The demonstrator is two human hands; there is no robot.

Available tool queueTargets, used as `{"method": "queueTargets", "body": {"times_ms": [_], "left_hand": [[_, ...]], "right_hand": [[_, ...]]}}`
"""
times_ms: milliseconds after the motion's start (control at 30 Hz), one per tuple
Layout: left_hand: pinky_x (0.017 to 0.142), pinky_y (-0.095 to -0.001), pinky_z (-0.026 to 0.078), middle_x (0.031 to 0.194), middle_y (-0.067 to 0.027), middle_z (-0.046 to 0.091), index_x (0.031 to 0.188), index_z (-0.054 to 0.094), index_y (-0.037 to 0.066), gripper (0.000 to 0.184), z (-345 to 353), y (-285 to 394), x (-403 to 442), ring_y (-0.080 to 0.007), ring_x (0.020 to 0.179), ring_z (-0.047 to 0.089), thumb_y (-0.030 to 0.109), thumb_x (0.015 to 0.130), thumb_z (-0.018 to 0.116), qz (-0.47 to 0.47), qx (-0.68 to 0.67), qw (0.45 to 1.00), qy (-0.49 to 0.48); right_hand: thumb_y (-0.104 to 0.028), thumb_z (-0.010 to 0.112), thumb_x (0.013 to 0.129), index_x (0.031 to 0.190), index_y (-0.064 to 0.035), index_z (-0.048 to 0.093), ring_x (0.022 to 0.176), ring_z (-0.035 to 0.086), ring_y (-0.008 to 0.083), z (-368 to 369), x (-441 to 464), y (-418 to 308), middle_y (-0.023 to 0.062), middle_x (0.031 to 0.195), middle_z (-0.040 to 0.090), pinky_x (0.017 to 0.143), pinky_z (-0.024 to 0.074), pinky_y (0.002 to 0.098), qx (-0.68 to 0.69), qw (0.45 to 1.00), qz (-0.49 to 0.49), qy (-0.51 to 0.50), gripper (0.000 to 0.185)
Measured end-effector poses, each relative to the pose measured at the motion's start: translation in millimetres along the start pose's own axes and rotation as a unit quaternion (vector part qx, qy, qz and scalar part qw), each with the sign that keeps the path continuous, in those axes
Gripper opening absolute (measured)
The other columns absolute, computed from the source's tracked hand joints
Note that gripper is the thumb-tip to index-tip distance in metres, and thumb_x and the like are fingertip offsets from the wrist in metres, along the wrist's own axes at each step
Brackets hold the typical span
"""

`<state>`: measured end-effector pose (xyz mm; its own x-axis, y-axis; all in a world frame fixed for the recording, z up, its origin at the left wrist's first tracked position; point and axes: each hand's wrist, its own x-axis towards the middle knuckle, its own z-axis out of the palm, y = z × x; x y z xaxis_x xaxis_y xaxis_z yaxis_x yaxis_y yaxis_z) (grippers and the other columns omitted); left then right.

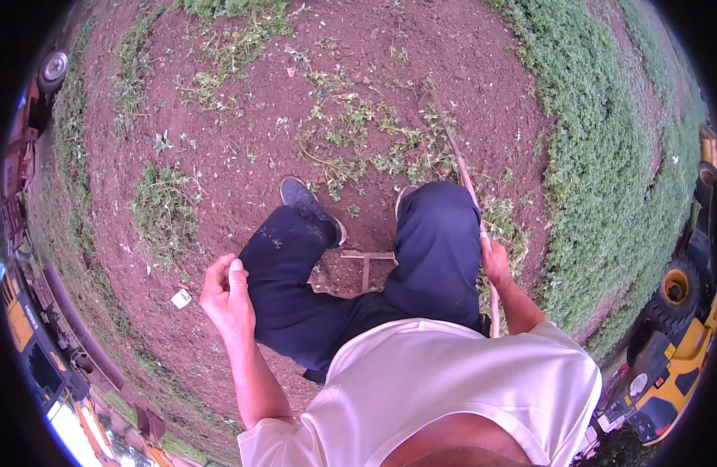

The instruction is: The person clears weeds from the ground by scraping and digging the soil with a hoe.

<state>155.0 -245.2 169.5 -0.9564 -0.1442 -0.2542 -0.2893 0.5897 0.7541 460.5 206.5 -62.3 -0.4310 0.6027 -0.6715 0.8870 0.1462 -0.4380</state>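
Note:
My right hand (495, 261) is wrapped round the wooden handle of a hoe (462, 166) beside my right knee. The handle runs forward along the ground, and the blade end (427, 99) rests on the soil by some cut weeds (409, 152). Behind the hand, the shaft passes beside my thigh. My left hand (229, 293) is raised just outside my left knee, fingers loosely curled and thumb up, with nothing visible in it. Below me, between my legs, part of a T-shaped wooden frame (366, 268) shows; my body hides the rest.
Brown soil (467, 47) lies ahead, with uprooted weeds scattered over it. A weed clump (165, 204) and a small white piece of litter (181, 299) are at left. Dense green plants (607, 171) line the right. Yellow machinery (662, 381) stands behind right; more vehicles (33, 319) are at left.

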Motion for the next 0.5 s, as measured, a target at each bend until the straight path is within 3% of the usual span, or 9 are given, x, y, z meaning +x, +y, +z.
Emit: {"method": "queueTargets", "body": {"times_ms": [67,200,233,300,400,500], "left_hand": [[0.068,-0.0237,0.050,0.086,-0.0023,0.066,0.112,0.068,-0.002,0.021,0.5,0.0,-2.0,-0.0082,0.074,0.060,0.014,0.098,0.068,0.003,0.011,1.000,0.012],[0.066,-0.0230,0.048,0.084,-0.0017,0.065,0.111,0.068,-0.002,0.020,2.9,1.7,-0.7,-0.0076,0.072,0.059,0.014,0.098,0.068,0.005,-0.001,1.000,0.021],[0.065,-0.0226,0.048,0.083,-0.0014,0.065,0.111,0.068,-0.001,0.020,3.2,4.6,-0.6,-0.0074,0.072,0.059,0.014,0.098,0.068,-0.006,0.007,1.000,0.020],[0.064,-0.0223,0.048,0.082,-0.0012,0.065,0.110,0.068,-0.001,0.019,6.5,9.3,-0.7,-0.0071,0.071,0.059,0.014,0.098,0.068,-0.016,0.017,1.000,0.018],[0.061,-0.0218,0.047,0.080,-0.0009,0.065,0.110,0.068,-0.001,0.019,12.2,14.3,-0.5,-0.0064,0.070,0.058,0.014,0.098,0.068,-0.013,0.033,0.999,0.031],[0.060,-0.0222,0.047,0.080,-0.0011,0.066,0.109,0.068,-0.001,0.019,16.4,17.3,1.6,-0.0060,0.068,0.057,0.014,0.098,0.068,-0.001,0.038,0.999,0.040]], "right_hand": [[-0.052,0.050,0.102,0.078,0.0036,0.063,0.061,0.054,0.0200,-0.4,-9.9,-12.4,0.0102,0.062,0.057,0.060,0.0446,0.0407,-0.021,0.999,0.011,0.023,0.062],[-0.055,0.050,0.101,0.077,0.0030,0.063,0.061,0.053,0.0204,41.4,105.6,-24.7,0.0101,0.062,0.057,0.059,0.0443,0.0402,0.034,0.993,-0.110,-0.035,0.064],[-0.058,0.051,0.100,0.075,0.0025,0.062,0.061,0.051,0.0201,43.3,124.8,-74.2,0.0094,0.062,0.056,0.059,0.0439,0.0405,0.041,0.995,-0.061,-0.068,0.066],[-0.060,0.052,0.098,0.073,0.0024,0.063,0.063,0.052,0.0222,50.1,161.4,-142.4,0.0121,0.063,0.056,0.062,0.0449,0.0419,-0.034,0.992,-0.114,-0.041,0.068],[-0.064,0.050,0.096,0.078,0.0024,0.069,0.071,0.063,0.0294,63.1,206.2,-220.6,0.0184,0.070,0.064,0.072,0.0489,0.0440,-0.050,0.990,-0.134,-0.021,0.072],[-0.066,0.046,0.096,0.081,0.0024,0.070,0.080,0.067,0.0373,73.8,222.6,-284.0,0.0226,0.077,0.068,0.078,0.0497,0.0461,-0.007,0.993,-0.095,-0.068,0.074]]}}
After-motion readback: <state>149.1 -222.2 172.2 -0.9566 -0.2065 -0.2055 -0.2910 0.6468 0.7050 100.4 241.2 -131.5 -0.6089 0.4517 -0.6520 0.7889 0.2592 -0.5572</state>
